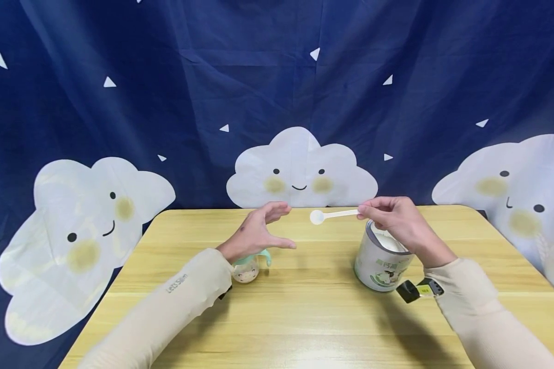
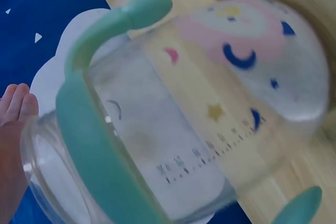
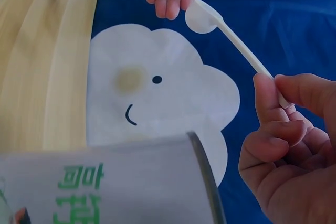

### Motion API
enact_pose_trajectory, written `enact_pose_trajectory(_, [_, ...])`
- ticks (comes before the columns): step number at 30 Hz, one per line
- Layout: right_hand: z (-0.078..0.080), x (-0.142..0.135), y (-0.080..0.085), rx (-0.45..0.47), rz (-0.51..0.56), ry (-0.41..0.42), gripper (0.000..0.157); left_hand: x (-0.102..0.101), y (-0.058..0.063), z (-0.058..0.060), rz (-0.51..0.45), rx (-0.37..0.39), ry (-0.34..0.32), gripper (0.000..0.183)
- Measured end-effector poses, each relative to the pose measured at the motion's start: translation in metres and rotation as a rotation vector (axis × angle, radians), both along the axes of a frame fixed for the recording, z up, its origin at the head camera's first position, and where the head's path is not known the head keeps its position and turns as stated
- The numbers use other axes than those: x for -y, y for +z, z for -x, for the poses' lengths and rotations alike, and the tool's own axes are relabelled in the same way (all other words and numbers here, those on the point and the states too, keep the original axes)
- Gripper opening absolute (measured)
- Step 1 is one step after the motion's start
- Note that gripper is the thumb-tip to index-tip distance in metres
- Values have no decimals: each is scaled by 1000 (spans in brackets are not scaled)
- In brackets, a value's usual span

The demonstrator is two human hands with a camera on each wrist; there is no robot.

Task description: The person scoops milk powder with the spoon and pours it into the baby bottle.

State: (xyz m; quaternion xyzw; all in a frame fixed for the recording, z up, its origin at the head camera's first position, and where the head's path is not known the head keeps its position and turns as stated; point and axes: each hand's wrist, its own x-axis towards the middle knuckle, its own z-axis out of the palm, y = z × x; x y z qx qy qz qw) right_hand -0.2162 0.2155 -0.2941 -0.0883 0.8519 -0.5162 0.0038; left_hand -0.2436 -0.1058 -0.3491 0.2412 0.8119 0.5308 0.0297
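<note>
In the head view my right hand [image 1: 399,225] pinches the end of a white measuring scoop's handle [image 1: 339,213] between thumb and finger, the bowl pointing left. Whether the scoop's bowl holds powder I cannot tell. Below that hand stands an uncapped milk powder can [image 1: 382,266] with white powder visible inside. My left hand [image 1: 258,233] hovers over the table, thumb and fingers spread, holding nothing. Under the left wrist is a clear baby bottle [image 1: 246,271], partly hidden; the left wrist view shows its green collar and handle [image 2: 102,35], measuring marks and an open-looking neck [image 2: 47,161].
The wooden table [image 1: 304,318] ends at a back edge against a dark blue curtain [image 1: 258,77] printed with white clouds. A wrist camera [image 1: 417,290] on the right arm sits beside the can.
</note>
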Motion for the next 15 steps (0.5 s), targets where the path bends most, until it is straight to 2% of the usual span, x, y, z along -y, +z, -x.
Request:
enact_pose_trajectory(6, [-2, -10, 0, -7, -37, -23, 33, -9, 0, 0, 14, -9, 5, 86])
enact_pose_trajectory(15, [-5, -32, 1, -22, -82, -68, 35, -29, -2, 2, 24, -74, -38, 89])
